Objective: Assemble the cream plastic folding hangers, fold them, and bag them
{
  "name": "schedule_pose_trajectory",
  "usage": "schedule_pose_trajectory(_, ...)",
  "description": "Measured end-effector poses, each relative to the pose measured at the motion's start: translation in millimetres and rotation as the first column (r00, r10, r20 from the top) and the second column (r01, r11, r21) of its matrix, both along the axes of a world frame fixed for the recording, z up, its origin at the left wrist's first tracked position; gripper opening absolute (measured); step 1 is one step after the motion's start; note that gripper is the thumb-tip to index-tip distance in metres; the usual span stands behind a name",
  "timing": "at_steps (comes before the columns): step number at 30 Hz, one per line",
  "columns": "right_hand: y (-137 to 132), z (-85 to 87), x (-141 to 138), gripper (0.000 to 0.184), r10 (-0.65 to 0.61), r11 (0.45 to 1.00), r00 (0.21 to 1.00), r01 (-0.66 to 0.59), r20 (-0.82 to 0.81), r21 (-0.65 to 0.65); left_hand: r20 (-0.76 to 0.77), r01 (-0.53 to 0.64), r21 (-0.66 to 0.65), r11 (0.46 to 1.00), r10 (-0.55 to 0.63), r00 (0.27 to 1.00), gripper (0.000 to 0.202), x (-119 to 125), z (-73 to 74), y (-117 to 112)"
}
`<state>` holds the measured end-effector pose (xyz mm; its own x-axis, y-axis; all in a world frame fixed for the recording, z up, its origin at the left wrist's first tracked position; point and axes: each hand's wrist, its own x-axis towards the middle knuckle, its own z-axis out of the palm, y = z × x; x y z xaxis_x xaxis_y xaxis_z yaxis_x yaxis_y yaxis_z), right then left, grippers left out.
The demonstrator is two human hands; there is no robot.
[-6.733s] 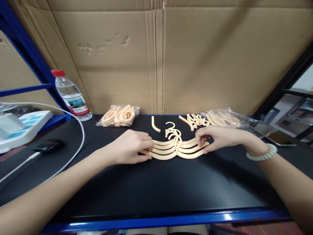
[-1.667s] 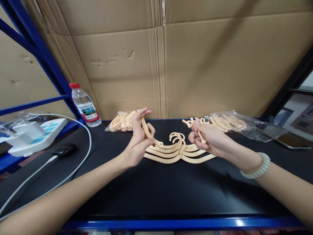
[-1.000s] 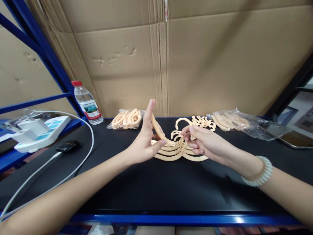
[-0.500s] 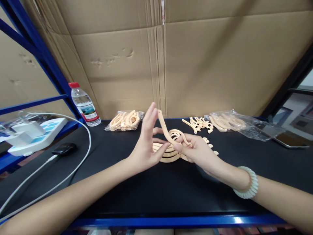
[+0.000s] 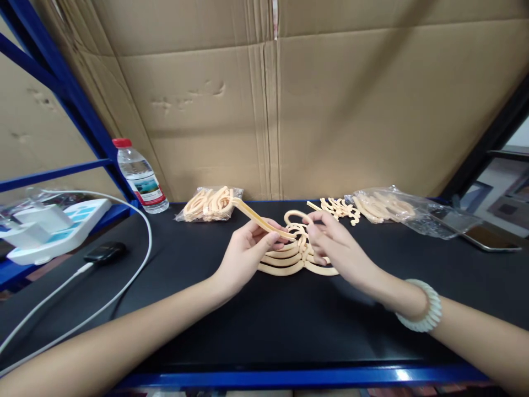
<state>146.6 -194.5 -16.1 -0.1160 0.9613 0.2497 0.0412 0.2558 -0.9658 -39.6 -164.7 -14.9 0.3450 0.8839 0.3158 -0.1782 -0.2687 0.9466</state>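
My left hand (image 5: pixel 242 256) is closed in a pinch on a long beige hanger arm (image 5: pixel 254 215), which slants up to the left. A curved beige hanger hook (image 5: pixel 294 214) is pinched in the fingertips of my right hand (image 5: pixel 341 248). The hook sits close to the arm's inner end; whether the two are joined I cannot tell. Below both hands lies a row of beige hangers (image 5: pixel 285 270) on the black table, their curved arms nested together and partly hidden by my fingers.
Loose beige hooks (image 5: pixel 341 209) lie behind my right hand. Bagged beige parts stand at back left (image 5: pixel 209 204) and back right (image 5: pixel 382 204). A water bottle (image 5: pixel 142 179), a white cable (image 5: pixel 151 242) and a power strip (image 5: pixel 68 226) are at left; a phone (image 5: pixel 491 237) is at right.
My left hand has gone from spread fingers to a closed pinch on the hanger arm. The arm has tipped down to the left, and my right hand has shifted onto the hook.
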Motion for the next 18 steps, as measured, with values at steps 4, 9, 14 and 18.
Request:
schedule_pose_trajectory(4,3.7,9.4,8.4,0.024,-0.086,0.989,0.994,0.077,0.068,0.122,0.047,0.036,-0.044,0.998,-0.034,0.998,0.024,-1.9,-1.2,0.4)
schedule_pose_trajectory(9,11.0,5.8,15.0,0.018,-0.199,0.976,0.979,0.201,-0.030,0.086,0.043,0.070,-0.039,0.997,-0.069,0.997,0.021,-0.5,-3.8,-3.3)
schedule_pose_trajectory(14,12.9,0.6,14.2,0.023,-0.112,0.989,0.940,0.073,-0.322,-0.131,0.030,0.039,-0.031,0.999,-0.038,0.999,0.022,-1.2,-5.3,-2.6)
schedule_pose_trajectory(18,7.1,1.8,8.6,0.025,-0.086,0.987,0.922,0.028,-0.378,-0.158,0.019,0.018,-0.013,1.000,-0.018,1.000,0.025,-2.1,-5.7,-2.5)
